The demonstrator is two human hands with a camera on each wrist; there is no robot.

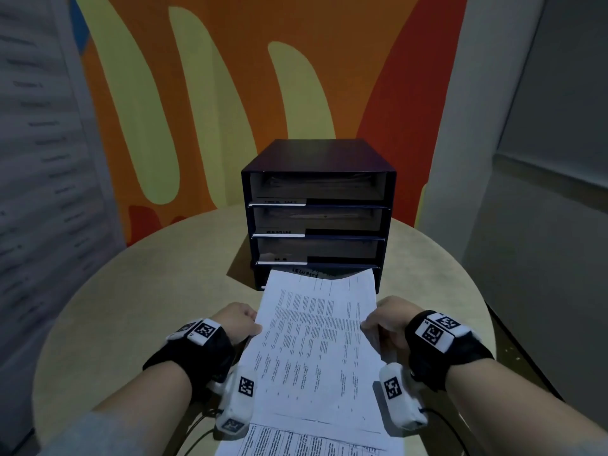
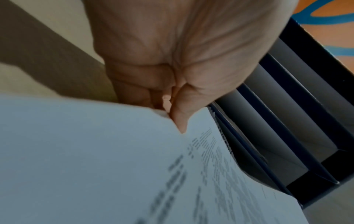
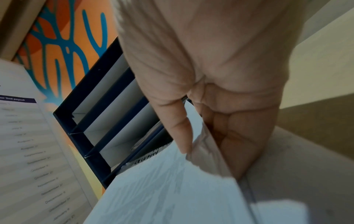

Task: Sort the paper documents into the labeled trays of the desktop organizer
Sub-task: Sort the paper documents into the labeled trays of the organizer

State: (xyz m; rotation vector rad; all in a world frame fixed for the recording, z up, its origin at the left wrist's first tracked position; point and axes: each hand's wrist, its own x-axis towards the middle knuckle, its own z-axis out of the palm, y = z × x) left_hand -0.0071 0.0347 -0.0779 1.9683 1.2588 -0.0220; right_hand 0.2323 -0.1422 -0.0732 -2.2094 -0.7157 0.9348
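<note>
White sheet: a printed document (image 1: 324,343) held above the round worktop (image 1: 131,307), its far edge at the mouth of the lowest tray (image 1: 316,269) of the dark organizer (image 1: 317,209).
Long axis: runs from the person straight toward the organizer, which stands at the worktop's far edge; the leading short edge is bowed, with a dip toward its right corner.
Left grip: the left hand (image 1: 241,324) pinches the sheet's left long edge, thumb on top and fingers curled beneath, as the left wrist view shows (image 2: 172,94).
Right grip: the right hand (image 1: 386,322) pinches the right long edge at about the same place along the sheet, thumb above, fingers under (image 3: 201,106).
Nearer hand: neither; both sit level, roughly midway along the sheet, well back from the tray.
Direction from grip: the tray lies dead ahead of both hands, so the move is probably a straight push forward.
Risk: the sagging front edge could catch on the tray lip.
Label: handwriting at the bottom tray reads something like "SECURITY" in the right wrist view.
Remaining papers: another printed sheet (image 1: 312,445) lies at the worktop's near edge.
</note>
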